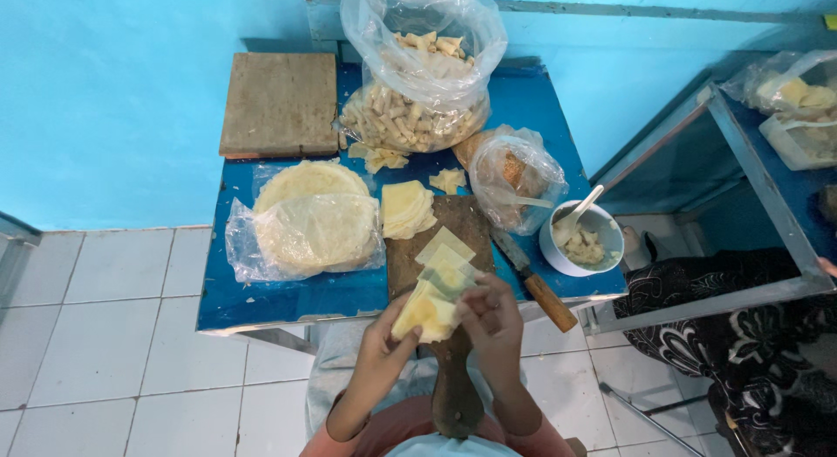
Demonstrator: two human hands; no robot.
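Two bare hands, left hand [381, 348] and right hand [491, 322], no rings or watch visible; forearms uncovered; salmon-pink sleeves end near the elbows; pale grey cloth covers the lap below the left hand.

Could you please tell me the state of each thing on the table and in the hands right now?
left hand: holding the wrapper stack from below.
right hand: pinching the stack's top.
wrapper stack: fanned, lifted off the board.
large bag of rolls: open at the top, full.
round wrappers: stacked, partly covered in plastic.
white bowl: holds filling and a spoon.
knife: lying flat.
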